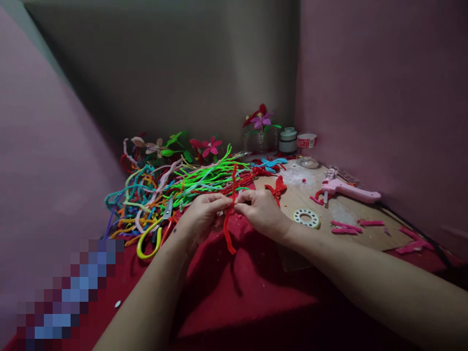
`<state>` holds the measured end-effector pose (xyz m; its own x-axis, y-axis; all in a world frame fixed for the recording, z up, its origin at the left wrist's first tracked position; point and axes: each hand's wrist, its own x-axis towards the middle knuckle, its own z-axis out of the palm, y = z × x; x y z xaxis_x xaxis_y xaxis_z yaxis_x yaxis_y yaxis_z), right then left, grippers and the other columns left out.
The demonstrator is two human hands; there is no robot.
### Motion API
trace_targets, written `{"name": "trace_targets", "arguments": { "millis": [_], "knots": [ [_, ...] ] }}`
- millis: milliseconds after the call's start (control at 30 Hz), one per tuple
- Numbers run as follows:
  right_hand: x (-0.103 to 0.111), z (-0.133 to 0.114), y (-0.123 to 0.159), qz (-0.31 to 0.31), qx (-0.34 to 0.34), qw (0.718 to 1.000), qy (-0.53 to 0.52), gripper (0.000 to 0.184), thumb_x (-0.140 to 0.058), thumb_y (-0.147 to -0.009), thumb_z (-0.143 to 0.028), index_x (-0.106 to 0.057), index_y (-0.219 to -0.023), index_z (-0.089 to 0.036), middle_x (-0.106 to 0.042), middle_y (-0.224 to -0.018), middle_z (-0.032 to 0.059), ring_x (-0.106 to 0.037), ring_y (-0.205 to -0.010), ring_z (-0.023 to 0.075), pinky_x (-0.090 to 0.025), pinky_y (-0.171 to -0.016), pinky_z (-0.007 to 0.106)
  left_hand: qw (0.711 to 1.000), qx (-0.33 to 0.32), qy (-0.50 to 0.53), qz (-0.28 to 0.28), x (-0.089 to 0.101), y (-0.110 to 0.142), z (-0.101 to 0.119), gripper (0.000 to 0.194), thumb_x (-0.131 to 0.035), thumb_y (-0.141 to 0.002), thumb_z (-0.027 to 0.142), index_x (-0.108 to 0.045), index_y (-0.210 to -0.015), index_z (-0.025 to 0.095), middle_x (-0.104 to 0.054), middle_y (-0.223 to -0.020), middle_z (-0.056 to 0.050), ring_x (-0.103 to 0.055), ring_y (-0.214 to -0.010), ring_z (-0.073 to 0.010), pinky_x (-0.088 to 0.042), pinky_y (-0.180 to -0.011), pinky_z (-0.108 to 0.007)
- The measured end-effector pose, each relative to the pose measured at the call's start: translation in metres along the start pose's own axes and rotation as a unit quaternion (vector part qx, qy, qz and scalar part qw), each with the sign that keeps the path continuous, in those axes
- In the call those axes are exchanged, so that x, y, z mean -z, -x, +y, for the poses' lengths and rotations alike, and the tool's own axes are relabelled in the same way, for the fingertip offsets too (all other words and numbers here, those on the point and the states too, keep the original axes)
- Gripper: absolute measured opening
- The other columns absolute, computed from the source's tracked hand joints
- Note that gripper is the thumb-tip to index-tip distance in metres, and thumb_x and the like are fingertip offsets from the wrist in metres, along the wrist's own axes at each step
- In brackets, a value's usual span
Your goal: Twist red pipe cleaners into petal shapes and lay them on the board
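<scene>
Bare forearms (153, 282) frame a red fuzzy stem (228, 231), held above the red-covered desk (268, 287).
Left hand (201, 214) and right hand (263, 209) pinch its middle with closed fingertips, seemingly to steady it; both ends stick out free. Yellow-handled scissors (159, 239) lie toward the desk's left edge, probably for easy reach. Cardboard (380, 239) covers the right side, perhaps shielding it from the pink glue gun (353, 190).

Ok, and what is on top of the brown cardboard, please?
On the cardboard I see a pink glue gun, a white ring with holes, short pink pieces and a red shape. The right forearm hides part of it, so I cannot tell what lies there.
</scene>
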<state>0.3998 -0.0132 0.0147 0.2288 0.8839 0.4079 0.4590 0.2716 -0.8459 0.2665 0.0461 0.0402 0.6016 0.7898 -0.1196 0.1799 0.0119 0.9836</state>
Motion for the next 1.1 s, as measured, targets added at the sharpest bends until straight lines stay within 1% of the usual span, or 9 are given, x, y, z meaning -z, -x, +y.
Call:
{"name": "trace_targets", "arguments": {
  "millis": [100,200,367,533,633,733,900,1000,1100],
  "knots": [
    [0.003,0.003,-0.006,-0.051,-0.059,0.989,-0.125,0.011,-0.056,-0.065,-0.016,-0.058,-0.055,-0.013,-0.052,-0.049,-0.0011,-0.042,-0.048,0.0082,-0.032,-0.05,0.022,0.986,-0.153,-0.069,0.02,0.007,0.006,0.009,0.015,-0.063,-0.069,0.026,-0.06,-0.081,0.017,-0.052,-0.063,0.003,-0.043,-0.048,-0.0059,-0.035,-0.045,-0.018],
    [0.006,0.003,-0.009,-0.114,-0.107,0.957,-0.244,0.01,-0.057,-0.061,-0.016,-0.055,-0.052,-0.013,-0.05,-0.046,-0.0022,-0.04,-0.043,0.0067,-0.029,-0.046,0.022,0.946,-0.254,-0.2,-0.011,0.014,0.011,0.016,0.011,-0.063,-0.071,0.022,-0.064,-0.081,0.017,-0.055,-0.08,-0.002,-0.051,-0.072,-0.0113,-0.041,-0.066,-0.022],
    [0.009,-0.002,-0.008,-0.175,-0.161,0.921,-0.309,0.01,-0.061,-0.057,-0.015,-0.053,-0.051,-0.013,-0.048,-0.04,-0.0037,-0.037,-0.037,0.005,-0.022,-0.04,0.02,0.914,-0.297,-0.265,-0.078,0.02,0.011,0.016,0.009,-0.058,-0.076,0.021,-0.063,-0.081,0.017,-0.053,-0.087,-0.004,-0.051,-0.081,-0.0149,-0.041,-0.073,-0.027],
    [0.01,-0.004,-0.006,-0.192,-0.16,0.921,-0.299,0.011,-0.063,-0.058,-0.018,-0.055,-0.053,-0.013,-0.046,-0.039,-0.0046,-0.036,-0.036,0.0052,-0.024,-0.04,0.021,0.895,-0.325,-0.297,-0.073,0.019,0.01,0.016,0.006,-0.059,-0.075,0.021,-0.06,-0.072,0.016,-0.051,-0.081,-0.003,-0.049,-0.077,-0.0139,-0.04,-0.071,-0.026],
    [0.007,-0.001,-0.005,-0.178,-0.122,0.937,-0.274,0.014,-0.062,-0.06,-0.02,-0.055,-0.051,-0.013,-0.048,-0.042,-0.0033,-0.037,-0.038,0.0055,-0.026,-0.041,0.021,0.885,-0.327,-0.324,-0.075,0.017,0.013,0.017,0.01,-0.056,-0.078,0.023,-0.056,-0.071,0.016,-0.05,-0.078,-0.002,-0.047,-0.075,-0.0131,-0.039,-0.069,-0.025],
    [0.005,0.0,-0.003,-0.124,-0.1,0.959,-0.234,0.01,-0.062,-0.061,-0.019,-0.057,-0.055,-0.013,-0.049,-0.046,-0.0033,-0.039,-0.042,0.0065,-0.029,-0.044,0.022,0.889,-0.289,-0.35,-0.065,0.012,0.016,0.017,0.014,-0.049,-0.081,0.026,-0.053,-0.073,0.016,-0.049,-0.073,-0.001,-0.044,-0.068,-0.0115,-0.036,-0.061,-0.024],
    [0.004,-0.004,0.001,-0.04,-0.015,0.998,-0.056,0.009,-0.059,-0.067,-0.015,-0.061,-0.058,-0.012,-0.053,-0.052,-0.0006,-0.043,-0.05,0.0084,-0.032,-0.05,0.023,0.915,-0.219,-0.337,-0.033,0.003,0.015,0.013,0.017,-0.045,-0.081,0.028,-0.048,-0.069,0.016,-0.043,-0.063,0.003,-0.038,-0.058,-0.0092,-0.032,-0.054,-0.022],
    [0.003,-0.006,0.004,0.008,0.057,0.998,0.032,0.012,-0.056,-0.07,-0.012,-0.06,-0.058,-0.013,-0.056,-0.056,0.0012,-0.046,-0.055,0.0094,-0.034,-0.055,0.023,0.936,-0.182,-0.301,-0.022,-0.001,0.012,0.011,0.014,-0.045,-0.079,0.025,-0.046,-0.068,0.017,-0.043,-0.061,0.005,-0.038,-0.054,-0.0082,-0.032,-0.051,-0.021],
    [0.002,-0.004,0.004,0.018,0.069,0.997,0.041,0.013,-0.054,-0.071,-0.012,-0.061,-0.06,-0.013,-0.058,-0.059,0.0019,-0.048,-0.057,0.0099,-0.034,-0.058,0.024,0.958,-0.137,-0.25,-0.028,-0.003,0.012,0.011,0.011,-0.044,-0.079,0.023,-0.046,-0.07,0.018,-0.048,-0.058,0.005,-0.043,-0.051,-0.0083,-0.034,-0.05,-0.021]
  ]
}}
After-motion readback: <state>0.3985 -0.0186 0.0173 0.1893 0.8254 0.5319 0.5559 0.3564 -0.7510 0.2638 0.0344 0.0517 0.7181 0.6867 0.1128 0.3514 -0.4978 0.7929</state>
